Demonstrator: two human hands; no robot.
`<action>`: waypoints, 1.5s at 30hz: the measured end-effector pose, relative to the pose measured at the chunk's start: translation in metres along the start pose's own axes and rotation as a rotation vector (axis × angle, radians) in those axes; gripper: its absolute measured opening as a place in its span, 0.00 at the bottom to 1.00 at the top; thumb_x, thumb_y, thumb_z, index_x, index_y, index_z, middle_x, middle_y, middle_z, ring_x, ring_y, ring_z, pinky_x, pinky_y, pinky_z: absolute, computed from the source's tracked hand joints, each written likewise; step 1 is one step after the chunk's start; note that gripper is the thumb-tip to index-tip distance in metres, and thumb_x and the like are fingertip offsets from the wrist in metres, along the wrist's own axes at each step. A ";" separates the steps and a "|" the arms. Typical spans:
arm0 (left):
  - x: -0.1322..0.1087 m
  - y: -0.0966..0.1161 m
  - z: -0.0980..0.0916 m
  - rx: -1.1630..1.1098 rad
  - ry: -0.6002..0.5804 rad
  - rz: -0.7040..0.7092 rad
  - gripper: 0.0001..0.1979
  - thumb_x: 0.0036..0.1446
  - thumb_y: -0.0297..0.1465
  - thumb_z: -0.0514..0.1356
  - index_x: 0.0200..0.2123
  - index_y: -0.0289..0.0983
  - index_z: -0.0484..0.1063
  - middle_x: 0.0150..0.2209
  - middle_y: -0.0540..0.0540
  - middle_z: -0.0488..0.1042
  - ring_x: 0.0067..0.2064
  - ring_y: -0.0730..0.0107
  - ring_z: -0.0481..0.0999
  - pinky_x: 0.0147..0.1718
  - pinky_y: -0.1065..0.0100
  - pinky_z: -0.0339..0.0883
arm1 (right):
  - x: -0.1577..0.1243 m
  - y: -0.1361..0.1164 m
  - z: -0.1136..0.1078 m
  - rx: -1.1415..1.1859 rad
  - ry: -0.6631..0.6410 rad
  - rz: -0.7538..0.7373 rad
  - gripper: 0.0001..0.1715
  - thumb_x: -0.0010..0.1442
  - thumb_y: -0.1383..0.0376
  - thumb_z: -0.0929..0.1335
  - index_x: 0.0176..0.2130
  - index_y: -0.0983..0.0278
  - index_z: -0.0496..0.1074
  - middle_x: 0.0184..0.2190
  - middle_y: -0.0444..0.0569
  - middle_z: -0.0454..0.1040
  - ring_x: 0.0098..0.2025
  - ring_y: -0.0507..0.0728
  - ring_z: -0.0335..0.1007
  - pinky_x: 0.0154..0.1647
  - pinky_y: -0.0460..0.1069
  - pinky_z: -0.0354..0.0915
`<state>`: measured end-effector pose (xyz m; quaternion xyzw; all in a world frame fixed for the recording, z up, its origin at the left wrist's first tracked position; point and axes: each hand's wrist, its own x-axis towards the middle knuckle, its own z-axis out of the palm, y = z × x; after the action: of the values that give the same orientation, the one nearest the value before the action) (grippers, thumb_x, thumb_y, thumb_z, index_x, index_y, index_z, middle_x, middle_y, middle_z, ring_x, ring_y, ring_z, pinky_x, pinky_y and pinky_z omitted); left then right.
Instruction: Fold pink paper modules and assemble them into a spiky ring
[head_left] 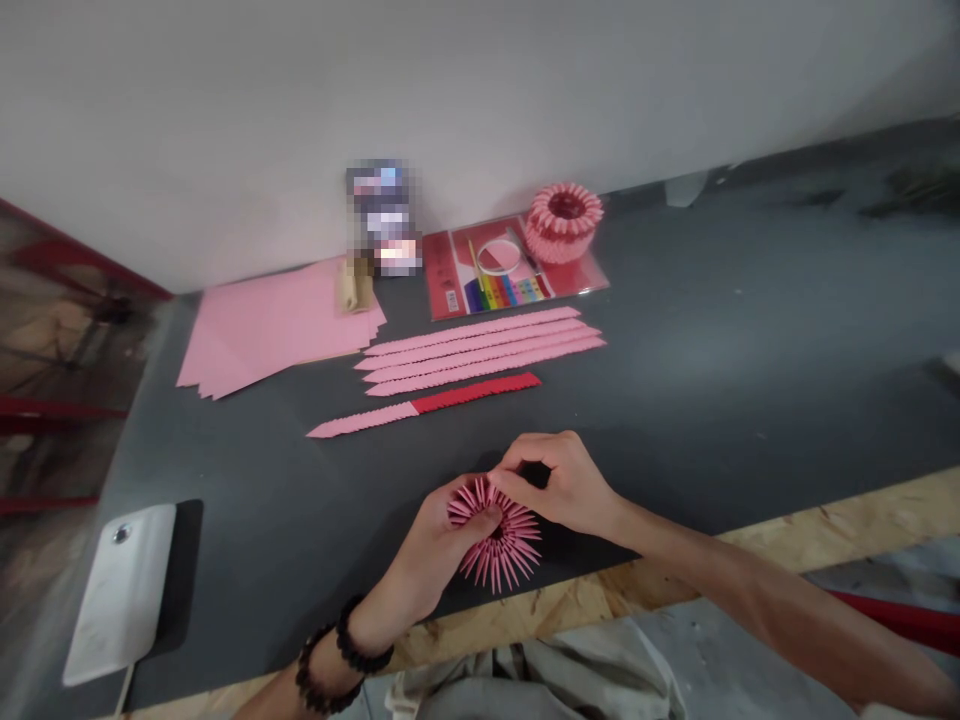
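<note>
A ring of folded pink paper pieces, its points spread outward, is near the table's front edge. My left hand grips its left side, the thumb pressed on the centre. Thumb and index finger of my right hand pinch together at the ring's upper edge; whether a separate piece is between them is too small to tell. Beyond my hands lies a row of folded pieces, part pink and part red. Several longer pink rows lie side by side behind it.
Pink paper sheets lie at the back left. A taller pink paper ring stands on a red packet by the wall, beside a blurred upright device. A white device with a cord is at the left.
</note>
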<state>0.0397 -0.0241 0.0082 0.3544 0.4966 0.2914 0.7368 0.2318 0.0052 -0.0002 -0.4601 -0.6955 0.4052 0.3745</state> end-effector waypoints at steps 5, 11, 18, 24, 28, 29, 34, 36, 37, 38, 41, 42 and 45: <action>0.001 0.000 0.000 0.045 0.014 0.005 0.18 0.54 0.36 0.72 0.47 0.36 0.81 0.43 0.44 0.84 0.45 0.57 0.79 0.49 0.61 0.70 | 0.000 0.000 -0.001 0.017 -0.028 0.023 0.09 0.62 0.62 0.72 0.30 0.60 0.79 0.27 0.43 0.81 0.29 0.52 0.77 0.32 0.47 0.68; 0.000 -0.001 0.002 -0.008 0.017 0.007 0.19 0.53 0.37 0.73 0.47 0.36 0.82 0.44 0.44 0.84 0.45 0.57 0.80 0.49 0.61 0.70 | 0.002 0.005 0.000 -0.014 -0.073 -0.050 0.09 0.63 0.62 0.72 0.31 0.60 0.79 0.27 0.44 0.81 0.30 0.53 0.77 0.34 0.47 0.68; 0.001 -0.002 0.001 -0.048 0.006 0.009 0.19 0.54 0.37 0.72 0.48 0.35 0.82 0.45 0.43 0.84 0.47 0.56 0.80 0.53 0.58 0.69 | 0.002 0.008 0.000 0.005 -0.097 -0.048 0.10 0.64 0.60 0.72 0.31 0.60 0.79 0.29 0.44 0.82 0.31 0.53 0.78 0.35 0.47 0.70; 0.000 -0.003 -0.006 -0.018 0.054 0.024 0.20 0.55 0.39 0.72 0.48 0.36 0.80 0.45 0.42 0.82 0.47 0.58 0.78 0.52 0.60 0.68 | 0.039 0.017 -0.010 -0.067 0.038 0.025 0.17 0.73 0.58 0.63 0.44 0.58 0.80 0.40 0.45 0.85 0.41 0.56 0.81 0.41 0.50 0.73; -0.005 0.000 -0.007 -0.038 -0.038 -0.008 0.19 0.55 0.39 0.72 0.48 0.37 0.80 0.46 0.42 0.81 0.47 0.60 0.77 0.51 0.62 0.68 | 0.088 0.022 0.018 -0.455 -0.129 -0.256 0.10 0.67 0.65 0.70 0.48 0.59 0.79 0.45 0.49 0.82 0.51 0.61 0.75 0.53 0.56 0.71; -0.005 0.001 -0.007 -0.059 -0.067 -0.029 0.19 0.55 0.38 0.72 0.47 0.37 0.81 0.45 0.42 0.81 0.47 0.60 0.77 0.50 0.63 0.68 | 0.099 0.022 0.029 -0.510 -0.158 -0.297 0.11 0.67 0.65 0.71 0.49 0.61 0.79 0.46 0.50 0.81 0.52 0.62 0.74 0.53 0.56 0.70; -0.002 0.002 -0.009 -0.155 -0.131 -0.083 0.17 0.53 0.35 0.73 0.44 0.35 0.82 0.43 0.42 0.81 0.44 0.61 0.77 0.48 0.63 0.69 | 0.123 0.022 0.067 -0.661 -0.214 -0.419 0.08 0.68 0.64 0.70 0.44 0.64 0.79 0.47 0.54 0.78 0.51 0.62 0.71 0.54 0.56 0.69; -0.001 0.001 -0.010 -0.194 -0.119 -0.073 0.15 0.53 0.35 0.72 0.44 0.35 0.82 0.41 0.42 0.81 0.43 0.62 0.77 0.47 0.63 0.69 | 0.117 0.024 0.066 -0.675 -0.224 -0.429 0.09 0.71 0.64 0.68 0.42 0.65 0.78 0.45 0.55 0.78 0.50 0.62 0.71 0.53 0.56 0.69; -0.001 0.000 -0.011 -0.206 -0.115 -0.068 0.15 0.54 0.35 0.72 0.44 0.35 0.82 0.41 0.43 0.81 0.42 0.63 0.77 0.47 0.64 0.69 | 0.111 0.025 0.061 -0.682 -0.220 -0.427 0.10 0.71 0.63 0.67 0.43 0.65 0.78 0.45 0.55 0.78 0.50 0.62 0.71 0.52 0.57 0.69; -0.001 0.000 -0.011 -0.210 -0.114 -0.063 0.15 0.54 0.35 0.72 0.43 0.35 0.82 0.41 0.43 0.81 0.42 0.63 0.77 0.47 0.64 0.69 | 0.104 0.027 0.055 -0.688 -0.218 -0.423 0.11 0.72 0.62 0.67 0.44 0.65 0.78 0.44 0.55 0.78 0.49 0.62 0.72 0.51 0.56 0.70; -0.002 -0.001 -0.010 -0.200 -0.117 -0.051 0.15 0.53 0.34 0.73 0.43 0.34 0.82 0.40 0.43 0.81 0.42 0.64 0.77 0.45 0.66 0.69 | 0.082 0.035 0.031 -0.603 -0.181 -0.414 0.12 0.73 0.61 0.65 0.47 0.64 0.77 0.44 0.53 0.79 0.47 0.58 0.75 0.48 0.52 0.71; -0.002 -0.001 -0.009 -0.202 -0.117 -0.050 0.15 0.52 0.34 0.73 0.43 0.34 0.82 0.40 0.43 0.81 0.41 0.65 0.77 0.45 0.66 0.69 | 0.075 0.038 0.023 -0.559 -0.155 -0.399 0.12 0.73 0.61 0.65 0.48 0.64 0.76 0.45 0.52 0.79 0.46 0.56 0.76 0.45 0.49 0.71; -0.002 -0.001 -0.007 -0.217 -0.114 -0.052 0.17 0.51 0.35 0.74 0.42 0.33 0.82 0.39 0.43 0.81 0.41 0.65 0.77 0.45 0.66 0.69 | 0.060 0.048 0.005 -0.596 -0.053 -0.442 0.13 0.73 0.60 0.66 0.48 0.62 0.78 0.43 0.49 0.81 0.41 0.54 0.78 0.33 0.47 0.68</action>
<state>0.0322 -0.0242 0.0067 0.2755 0.4285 0.3039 0.8050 0.2259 0.0726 -0.0365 -0.3770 -0.8751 0.1060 0.2844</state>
